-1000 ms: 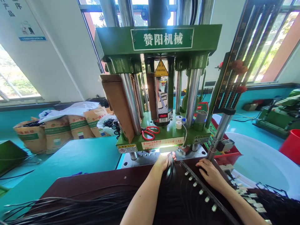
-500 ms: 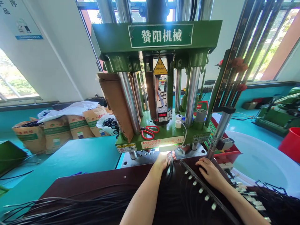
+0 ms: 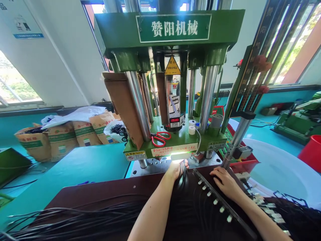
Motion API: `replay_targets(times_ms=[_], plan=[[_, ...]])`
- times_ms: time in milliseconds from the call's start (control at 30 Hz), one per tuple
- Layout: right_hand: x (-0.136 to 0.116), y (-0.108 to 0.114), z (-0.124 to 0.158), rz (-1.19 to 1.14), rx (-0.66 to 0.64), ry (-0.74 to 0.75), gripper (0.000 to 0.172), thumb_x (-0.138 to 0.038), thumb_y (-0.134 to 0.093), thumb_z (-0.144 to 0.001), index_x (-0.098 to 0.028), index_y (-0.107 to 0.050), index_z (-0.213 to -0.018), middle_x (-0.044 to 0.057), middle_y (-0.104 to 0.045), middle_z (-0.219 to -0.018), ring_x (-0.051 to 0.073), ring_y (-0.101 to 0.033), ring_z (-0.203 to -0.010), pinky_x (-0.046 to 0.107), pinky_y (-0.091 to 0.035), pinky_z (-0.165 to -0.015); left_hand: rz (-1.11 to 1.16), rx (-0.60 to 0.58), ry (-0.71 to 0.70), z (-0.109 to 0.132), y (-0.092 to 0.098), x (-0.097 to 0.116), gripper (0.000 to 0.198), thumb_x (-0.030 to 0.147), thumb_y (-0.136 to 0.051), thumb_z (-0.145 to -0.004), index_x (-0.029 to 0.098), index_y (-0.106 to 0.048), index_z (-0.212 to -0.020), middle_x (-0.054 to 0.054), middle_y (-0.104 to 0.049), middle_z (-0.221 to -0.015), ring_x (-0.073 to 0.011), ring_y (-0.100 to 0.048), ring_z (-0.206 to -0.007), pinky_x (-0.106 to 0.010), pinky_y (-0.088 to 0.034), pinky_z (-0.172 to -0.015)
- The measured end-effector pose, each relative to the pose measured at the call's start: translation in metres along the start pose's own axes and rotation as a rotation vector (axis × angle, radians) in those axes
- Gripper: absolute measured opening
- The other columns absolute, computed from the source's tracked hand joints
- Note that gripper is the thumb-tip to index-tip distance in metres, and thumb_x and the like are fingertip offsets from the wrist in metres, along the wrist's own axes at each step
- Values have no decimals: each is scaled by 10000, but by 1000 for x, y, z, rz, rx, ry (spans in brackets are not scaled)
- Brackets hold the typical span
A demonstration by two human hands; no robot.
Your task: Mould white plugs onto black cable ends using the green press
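Note:
My left hand (image 3: 175, 169) is closed around a bundle of thin black cables (image 3: 183, 175), held just in front of the lit gap of a green press (image 3: 140, 149). The cables hang from my fingers onto the dark brown tabletop (image 3: 105, 189). With fingers spread, my right hand (image 3: 225, 182) lies flat on that tabletop and holds nothing. Left of it, a long dark bar (image 3: 223, 201) with several white connectors (image 3: 215, 202) along its edge runs toward me. Many loose black cables (image 3: 95, 219) lie across the near left side.
Red-handled scissors (image 3: 161, 139) and a white roll (image 3: 192, 130) rest on the press ledge. A slanted metal post (image 3: 238, 134) stands beyond my right hand. More white connectors with black cables (image 3: 298, 214) are heaped at right, near a big pale round tub (image 3: 278, 160).
My view has shifted slightly, so the press's upper part appears higher and a little larger. Both hands keep practically the same positions; the left still holds the cables.

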State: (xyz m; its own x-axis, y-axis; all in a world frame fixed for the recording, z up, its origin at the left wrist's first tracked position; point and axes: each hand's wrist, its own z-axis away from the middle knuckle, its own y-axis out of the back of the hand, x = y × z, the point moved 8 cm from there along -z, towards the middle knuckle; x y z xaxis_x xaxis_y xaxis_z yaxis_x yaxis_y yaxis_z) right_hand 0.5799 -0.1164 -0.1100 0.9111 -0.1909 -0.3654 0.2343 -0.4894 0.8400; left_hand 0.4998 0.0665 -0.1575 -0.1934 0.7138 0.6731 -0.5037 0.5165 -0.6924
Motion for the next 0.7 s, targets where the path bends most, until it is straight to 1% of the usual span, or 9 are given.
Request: replay_targets(times_ms=[133,233,333,467,567,633,700], plan=[[-1,1,-1,1,3,-4,204,-182,-414,-778,-198,-592,-876,76,-564,-915,224,-536,-893,392,-441,-822,-11,-8,2,1,-1,1,160,159,-537,-741,106,-516,-591,-21,-513,-494,-89,-463,-418,-239,-405,-481],[-1,1,-2,-2,3,-10,204,-184,-415,-779,-198,-591,-880,75,-562,-916,221,-534,-888,389,-443,-815,-21,-11,-4,3,-3,3,79,177,-572,-730,105,-552,-705,-12,-526,-507,-93,-473,-423,-241,-408,-483],[0,0,-1,-3,4,-11,196,-182,-414,-784,-191,-587,-874,76,-558,-908,221,-530,-886,388,-441,-812,-28,-5,-3,5,-4,4,132,195,-593,-724,106,-567,-818,0,-527,-509,-91,-475,-423,-237,-407,-480],[-4,3,-3,10,-39,5,188,-165,-420,-779,-182,-589,-858,79,-566,-897,226,-529,-884,394,-431,-813,-33,5,3,9,-7,6,143,174,-570,-733,101,-559,-855,0,-532,-518,-87,-471,-415,-238,-410,-481],[-21,11,-17,-16,-87,46,192,-156,-413,-786,-192,-594,-835,62,-586,-861,211,-542,-842,371,-440,-782,-34,13,7,9,-8,6,143,171,-564,-733,100,-550,-856,5,-528,-513,-86,-466,-405,-244,-412,-483],[-39,20,-35,-41,-52,79,204,-156,-391,-805,-196,-589,-831,55,-596,-843,202,-545,-828,357,-442,-769,-37,28,11,7,-8,6,148,174,-570,-728,103,-543,-856,9,-523,-507,-87,-462,-399,-246,-410,-478],[-59,24,-60,-55,15,131,216,-157,-375,-817,-193,-582,-867,58,-603,-860,202,-540,-858,357,-433,-794,-40,44,17,6,-6,5,155,171,-567,-726,107,-537,-864,13,-522,-502,-86,-456,-390,-247,-407,-473]])
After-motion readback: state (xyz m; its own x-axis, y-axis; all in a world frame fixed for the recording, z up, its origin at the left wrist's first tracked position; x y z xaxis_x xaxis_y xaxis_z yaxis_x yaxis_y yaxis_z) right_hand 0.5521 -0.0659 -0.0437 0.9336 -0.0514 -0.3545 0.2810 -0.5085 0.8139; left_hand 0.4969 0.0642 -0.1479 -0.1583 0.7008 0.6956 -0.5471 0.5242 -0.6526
